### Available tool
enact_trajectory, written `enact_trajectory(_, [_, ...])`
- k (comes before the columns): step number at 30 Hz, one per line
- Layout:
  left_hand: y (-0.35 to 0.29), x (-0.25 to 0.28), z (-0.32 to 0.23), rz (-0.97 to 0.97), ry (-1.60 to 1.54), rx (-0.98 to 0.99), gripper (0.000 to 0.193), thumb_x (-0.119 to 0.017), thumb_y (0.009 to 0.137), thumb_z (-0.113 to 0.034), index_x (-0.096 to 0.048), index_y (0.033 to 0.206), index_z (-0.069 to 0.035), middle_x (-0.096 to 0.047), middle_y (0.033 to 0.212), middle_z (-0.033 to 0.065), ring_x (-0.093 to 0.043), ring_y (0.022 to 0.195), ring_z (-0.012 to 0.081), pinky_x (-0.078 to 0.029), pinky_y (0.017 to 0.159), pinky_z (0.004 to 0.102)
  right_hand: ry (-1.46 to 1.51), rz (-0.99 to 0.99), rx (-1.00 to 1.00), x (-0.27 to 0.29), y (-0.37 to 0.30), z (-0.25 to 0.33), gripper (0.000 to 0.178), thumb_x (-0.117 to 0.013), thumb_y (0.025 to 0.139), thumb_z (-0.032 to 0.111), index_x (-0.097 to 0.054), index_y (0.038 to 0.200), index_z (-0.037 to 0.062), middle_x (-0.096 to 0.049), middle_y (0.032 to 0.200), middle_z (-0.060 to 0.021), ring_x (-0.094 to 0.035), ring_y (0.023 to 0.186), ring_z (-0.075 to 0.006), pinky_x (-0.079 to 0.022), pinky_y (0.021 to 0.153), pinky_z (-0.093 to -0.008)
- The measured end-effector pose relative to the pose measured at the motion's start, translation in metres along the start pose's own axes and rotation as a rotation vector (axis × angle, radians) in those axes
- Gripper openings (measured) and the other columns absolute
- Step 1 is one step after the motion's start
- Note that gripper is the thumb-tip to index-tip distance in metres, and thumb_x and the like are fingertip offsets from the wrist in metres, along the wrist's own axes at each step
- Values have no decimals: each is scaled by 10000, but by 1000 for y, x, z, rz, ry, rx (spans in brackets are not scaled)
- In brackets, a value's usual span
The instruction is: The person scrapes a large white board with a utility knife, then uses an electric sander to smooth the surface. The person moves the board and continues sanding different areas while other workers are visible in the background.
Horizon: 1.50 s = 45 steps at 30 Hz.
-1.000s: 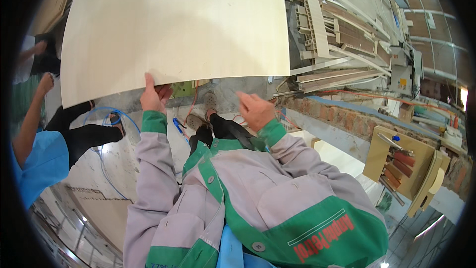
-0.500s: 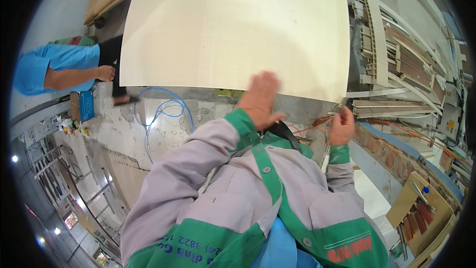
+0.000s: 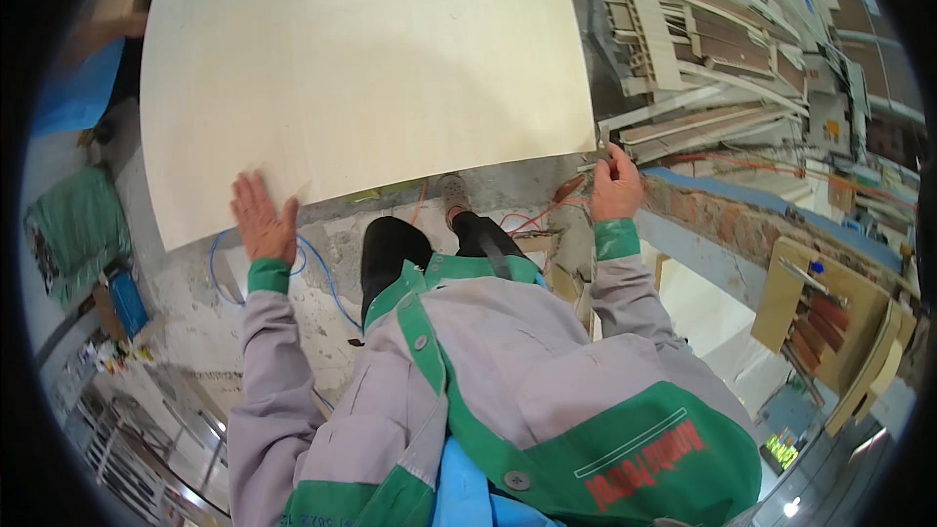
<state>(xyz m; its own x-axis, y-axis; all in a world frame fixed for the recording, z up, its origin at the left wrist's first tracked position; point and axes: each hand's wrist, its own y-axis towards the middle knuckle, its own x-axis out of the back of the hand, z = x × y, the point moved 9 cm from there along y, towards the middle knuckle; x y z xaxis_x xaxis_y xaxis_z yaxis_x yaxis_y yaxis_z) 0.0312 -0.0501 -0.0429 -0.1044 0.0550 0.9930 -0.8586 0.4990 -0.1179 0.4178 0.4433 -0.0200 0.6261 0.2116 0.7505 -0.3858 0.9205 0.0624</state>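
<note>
A large pale cream sheet fills the upper middle, its near edge running across in front of me. My left hand lies open on that edge towards the near left corner, fingers spread on the surface and thumb out to the side. At the near right corner is my right hand, its fingers pinched together. A small dark piece shows at these fingertips, too small to name. Whether they also grip the sheet's corner is hidden.
Stacked strips and offcuts lie to the right. A blue hose loops on the floor; orange cords run at right. A board with tools stands lower right. A green-covered bundle and a co-worker's blue sleeve are at left.
My left hand has gone from near the middle of the sheet's near edge to its left part, and now rests flat. My right hand stays by the right corner. The view has shifted.
</note>
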Motion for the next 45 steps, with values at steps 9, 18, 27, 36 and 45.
enact_trajectory(9, [-1,5,6,-120,-96,-123,1004,-482,975,-715,-188,1651,-33,-120,1726,217,-64,1607,372,-46,1285,538,-264,-163,199,-32,-49,74,350,-654,918,88,-708,1263,106,-685,1013,-139,-664,911,-312,-547,803,-410])
enact_trajectory(18, [-7,7,83,-72,-117,-499,819,-399,1066,-570,-223,1635,-7,-176,1704,243,-113,1591,417,-70,1282,553,-149,-335,-31,-102,-140,147,377,-659,893,73,-712,1266,89,-669,962,-137,-640,853,-317,-536,758,-440])
enact_trajectory(27, [23,5,340,-199,-374,191,939,-661,947,-627,-371,1561,21,-393,1588,289,-419,1469,381,-331,1213,516,126,380,696,-292,-354,381,175,-612,884,151,-692,1039,134,-644,950,-96,-653,899,-293,-560,717,-414])
enact_trajectory(36, [12,-62,369,597,-1618,316,493,-593,1065,-366,-580,1367,24,-697,1259,135,-713,1085,272,-580,967,431,-73,370,754,-272,-339,367,228,-639,902,124,-739,1103,164,-703,965,-110,-694,869,-328,-566,716,-451])
enact_trajectory(45, [3,-92,345,668,-2336,81,429,-628,1007,-353,-634,1296,-36,-758,1101,93,-739,962,237,-594,914,426,588,-189,-654,-115,-321,109,160,-625,1017,197,-572,1071,56,-622,835,-69,-607,543,-159,-474,431,-307])
